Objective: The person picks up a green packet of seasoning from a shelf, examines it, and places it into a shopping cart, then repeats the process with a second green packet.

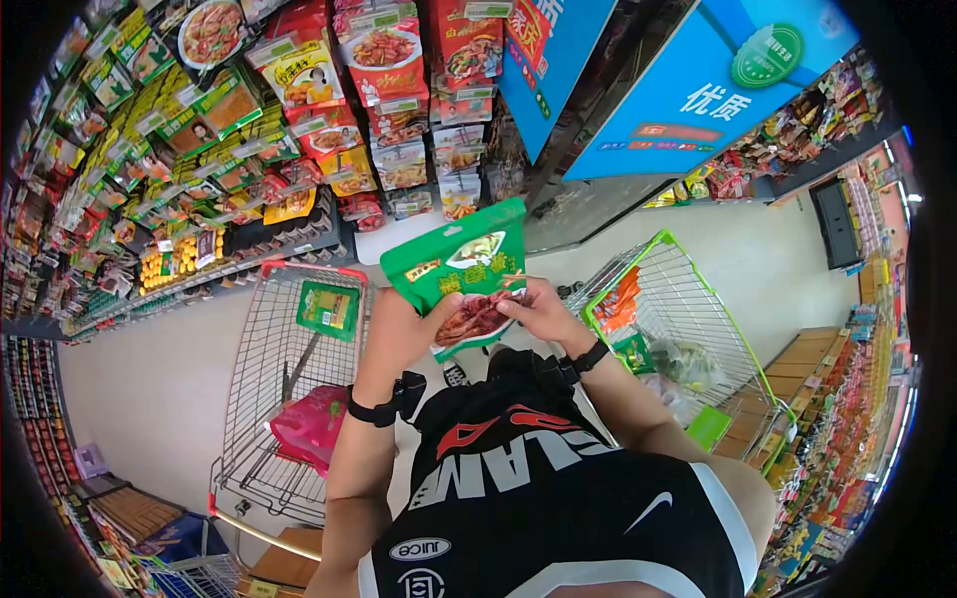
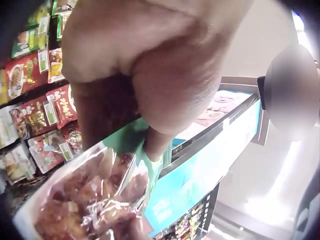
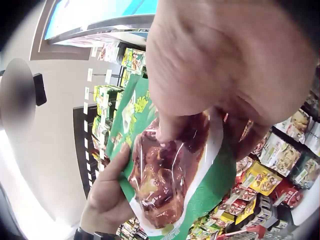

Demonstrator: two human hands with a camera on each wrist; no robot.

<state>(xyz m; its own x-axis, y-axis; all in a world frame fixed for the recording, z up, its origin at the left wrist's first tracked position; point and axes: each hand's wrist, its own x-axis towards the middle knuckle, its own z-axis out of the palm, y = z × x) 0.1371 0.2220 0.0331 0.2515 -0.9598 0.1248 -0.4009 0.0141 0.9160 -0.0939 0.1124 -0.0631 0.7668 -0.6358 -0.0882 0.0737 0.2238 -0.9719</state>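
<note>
A green food pouch [image 1: 464, 274] with a picture of glossy brown meat on its front is held up before the chest. My left hand [image 1: 401, 324] grips its left side, thumb lying on the front. On the opposite side my right hand [image 1: 546, 314] holds it too, with the thumb pressing the printed meat. The left wrist view shows the lower front of the pouch [image 2: 90, 195] under the left hand [image 2: 160, 75]. Seen from the right wrist, the pouch [image 3: 165, 175] is tilted between the right hand [image 3: 225, 65] and the left fingers; the fingers behind it are largely hidden.
At left stands a shopping cart [image 1: 239, 399] with a green packet [image 1: 329, 310] and a pink bag [image 1: 311, 427]. A green-edged cart [image 1: 688, 284] with goods stands at right. Shelves of hanging packets [image 1: 384, 60] and blue sign panels [image 1: 688, 95] are ahead.
</note>
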